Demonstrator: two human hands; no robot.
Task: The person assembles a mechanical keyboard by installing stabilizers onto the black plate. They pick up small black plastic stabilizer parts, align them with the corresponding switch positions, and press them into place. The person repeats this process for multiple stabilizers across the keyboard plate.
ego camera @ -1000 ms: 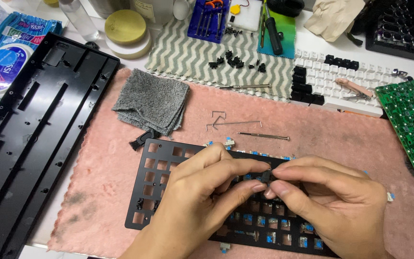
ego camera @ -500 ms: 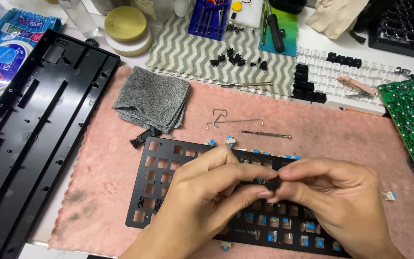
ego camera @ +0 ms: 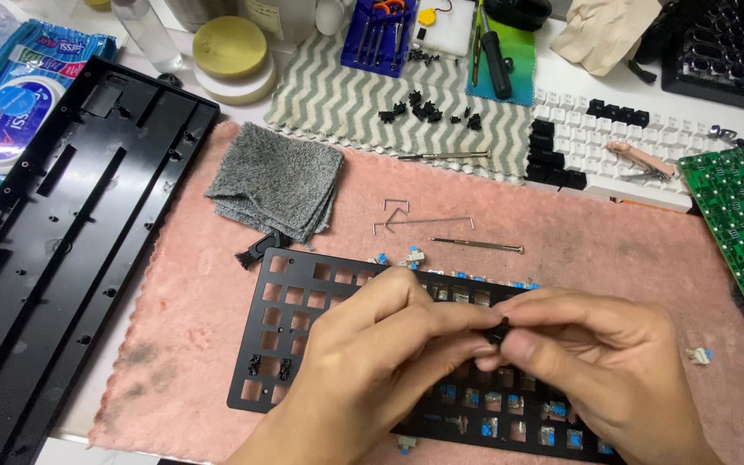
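A black keyboard switch plate (ego camera: 294, 331) with square holes lies on a pink towel (ego camera: 561, 215); several blue switches sit in its lower right rows. Both hands meet above the plate's middle. My left hand (ego camera: 381, 362) and my right hand (ego camera: 596, 362) pinch one small black part (ego camera: 499, 331) between their fingertips. The part is mostly hidden by the fingers, so I cannot tell its exact shape.
A black keyboard case (ego camera: 53, 232) lies at the left. A folded grey cloth (ego camera: 277, 181), bent wires (ego camera: 424, 220) and a thin screwdriver (ego camera: 475, 245) lie above the plate. White and black keycaps (ego camera: 613, 151), a green circuit board (ego camera: 742, 215) and a loose switch (ego camera: 699, 355) are at the right.
The hands stay together over the plate; the fingertips have shifted slightly on the small black part. The view has drifted a little.
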